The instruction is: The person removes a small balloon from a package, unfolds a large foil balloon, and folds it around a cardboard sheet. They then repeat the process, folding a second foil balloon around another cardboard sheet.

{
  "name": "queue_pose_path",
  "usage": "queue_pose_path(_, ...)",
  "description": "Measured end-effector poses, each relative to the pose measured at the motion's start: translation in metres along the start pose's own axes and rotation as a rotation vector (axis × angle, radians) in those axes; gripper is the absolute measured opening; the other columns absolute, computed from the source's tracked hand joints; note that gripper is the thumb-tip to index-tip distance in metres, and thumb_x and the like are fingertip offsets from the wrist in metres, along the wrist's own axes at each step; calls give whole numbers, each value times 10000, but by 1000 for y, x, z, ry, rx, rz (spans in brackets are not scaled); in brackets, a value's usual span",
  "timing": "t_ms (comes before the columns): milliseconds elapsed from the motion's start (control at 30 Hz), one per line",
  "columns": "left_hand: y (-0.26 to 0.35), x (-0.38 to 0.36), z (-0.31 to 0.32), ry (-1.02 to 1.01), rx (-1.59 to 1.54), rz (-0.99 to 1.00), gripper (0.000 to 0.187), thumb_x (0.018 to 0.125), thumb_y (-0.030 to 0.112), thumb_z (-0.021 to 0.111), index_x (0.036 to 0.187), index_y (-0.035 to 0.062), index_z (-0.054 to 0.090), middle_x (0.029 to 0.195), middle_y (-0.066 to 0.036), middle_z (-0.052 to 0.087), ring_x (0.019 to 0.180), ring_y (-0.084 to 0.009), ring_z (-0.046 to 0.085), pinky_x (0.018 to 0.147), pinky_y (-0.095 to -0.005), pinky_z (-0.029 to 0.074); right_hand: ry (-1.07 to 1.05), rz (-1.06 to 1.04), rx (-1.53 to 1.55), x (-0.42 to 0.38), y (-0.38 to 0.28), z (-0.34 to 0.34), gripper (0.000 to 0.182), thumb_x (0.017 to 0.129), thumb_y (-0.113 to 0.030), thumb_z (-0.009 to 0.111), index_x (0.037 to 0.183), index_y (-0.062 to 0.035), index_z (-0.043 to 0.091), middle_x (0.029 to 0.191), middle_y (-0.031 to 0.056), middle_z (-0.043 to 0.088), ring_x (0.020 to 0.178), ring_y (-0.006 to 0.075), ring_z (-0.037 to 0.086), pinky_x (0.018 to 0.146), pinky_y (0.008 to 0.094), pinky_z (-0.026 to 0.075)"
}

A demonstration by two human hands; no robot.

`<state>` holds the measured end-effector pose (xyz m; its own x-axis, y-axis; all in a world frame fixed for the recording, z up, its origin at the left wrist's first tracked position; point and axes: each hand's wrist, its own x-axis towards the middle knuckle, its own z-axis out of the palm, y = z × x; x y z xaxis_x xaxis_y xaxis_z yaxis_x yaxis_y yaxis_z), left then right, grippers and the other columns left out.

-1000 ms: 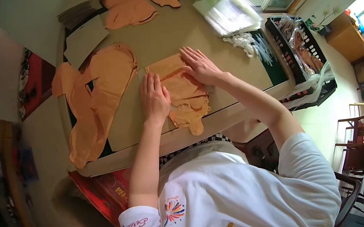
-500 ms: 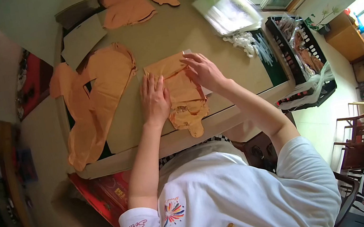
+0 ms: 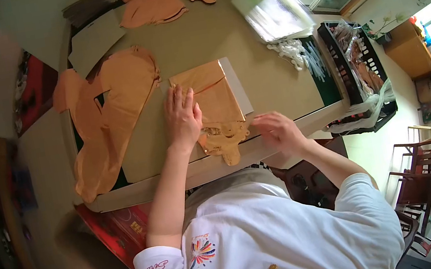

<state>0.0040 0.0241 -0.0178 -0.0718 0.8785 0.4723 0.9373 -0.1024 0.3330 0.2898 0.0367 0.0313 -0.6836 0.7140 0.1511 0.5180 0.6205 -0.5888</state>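
My left hand lies with its fingers stretched over the left edge of a folded orange sheet. A grey card sticks out from under the sheet's right side. Below the fold, a crumpled orange part with a rounded tab hangs toward the table's front edge. My right hand is just right of that part, blurred, with its fingers bent; whether it holds anything is too smeared to tell. Left of the fold lies a large orange piece.
More orange pieces lie at the table's far side, near a grey board. Clear plastic bags, white ties and thin clear strips are at the right. A black crate stands beside the table.
My right hand has left the fold's upper right corner and moved down toward the front edge. The fold's right side now lies flatter, with more grey card showing. My left hand stays in place.
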Motion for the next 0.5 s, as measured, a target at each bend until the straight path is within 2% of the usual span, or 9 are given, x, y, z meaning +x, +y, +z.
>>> queue_pose_path(33, 1, -1, -1, -1, -3, 3, 371, 876, 170, 574, 1222, 36, 579, 1347, -213, 484, 1289, -389, 409, 1073, -462, 354, 46, 142, 124, 3, 4, 0, 336, 891, -123, 574, 1214, -33, 596, 1094, 134, 635, 975, 276, 625, 852, 378, 499)
queue_pose_path(133, 4, 1, -8, -30, 6, -3, 375, 873, 162, 574, 1225, 32, 572, 1345, -217, 482, 1292, -395, 404, 1078, -470, 347, 249, 400, 193, 47, 8, 12, 364, 862, -68, 594, 1225, -42, 590, 953, 94, 641, 778, 192, 625, 724, 326, 522)
queue_pose_path(233, 3, 1, -9, -62, -19, -4, 390, 881, 143, 561, 1256, 42, 537, 1357, -229, 465, 1295, -422, 392, 1067, -486, 351, 158, 480, 194, 63, 5, 10, 313, 839, -77, 626, 1145, -9, 623, 874, 114, 648, 789, 221, 629, 720, 338, 516)
queue_pose_path(333, 5, 2, -9, -39, -24, -5, 385, 882, 140, 559, 1253, 40, 538, 1351, -228, 470, 1291, -419, 397, 1069, -485, 349, 54, 606, 380, 70, 9, 6, 307, 837, -99, 641, 1127, -1, 631, 851, 91, 638, 771, 182, 613, 697, 312, 511)
queue_pose_path(433, 3, 2, -8, -42, -14, 8, 379, 874, 150, 568, 1232, 27, 559, 1359, -216, 467, 1301, -400, 393, 1082, -484, 335, 27, 613, 345, 74, 16, 5, 272, 847, -105, 640, 1096, 6, 640, 841, 61, 632, 782, 128, 597, 668, 287, 505)
queue_pose_path(500, 4, 1, -8, -50, -29, 0, 387, 890, 150, 550, 1260, 39, 530, 1373, -219, 451, 1307, -408, 380, 1086, -487, 326, 5, 667, 543, 74, 25, 3, 254, 876, -121, 634, 1102, -5, 630, 861, 41, 633, 747, 109, 589, 654, 263, 505)
